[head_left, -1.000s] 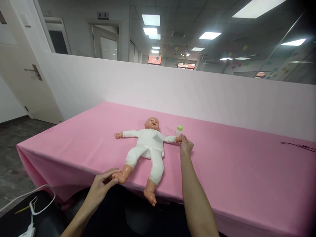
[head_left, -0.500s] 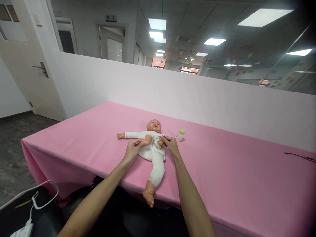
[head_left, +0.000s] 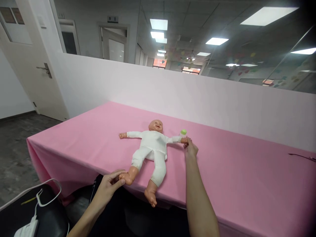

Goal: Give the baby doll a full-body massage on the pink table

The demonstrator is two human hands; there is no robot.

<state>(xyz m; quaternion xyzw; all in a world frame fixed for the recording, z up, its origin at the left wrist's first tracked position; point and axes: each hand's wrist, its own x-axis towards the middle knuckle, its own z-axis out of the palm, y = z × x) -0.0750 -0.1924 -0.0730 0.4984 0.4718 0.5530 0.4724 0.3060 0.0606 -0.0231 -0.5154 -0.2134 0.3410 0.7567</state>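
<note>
A baby doll [head_left: 153, 141] in a white suit lies on its back on the pink-covered table [head_left: 222, 171], head toward the wall. Near the front edge, my left hand [head_left: 111, 184] has its fingers and thumb around the toes of the doll's foot on the left. My right hand [head_left: 191, 147] pinches the doll's small hand on the right, with that arm stretched out sideways. Just behind this small hand stands a bottle [head_left: 183, 132] with a green cap, partly hidden. The doll's other arm points left, and its other foot hangs at the table edge.
Thin dark-framed glasses [head_left: 302, 157] lie at the table's far right. A low white wall [head_left: 172, 95] runs behind the table. At the lower left, a black seat [head_left: 49, 210] bears a white power strip [head_left: 27, 228], a cable and a yellow pencil-like item.
My left hand has drawn the doll's foot down from its chest toward the table edge, straightening the leg. My right hand has moved right, stretching the doll's arm outward.
</note>
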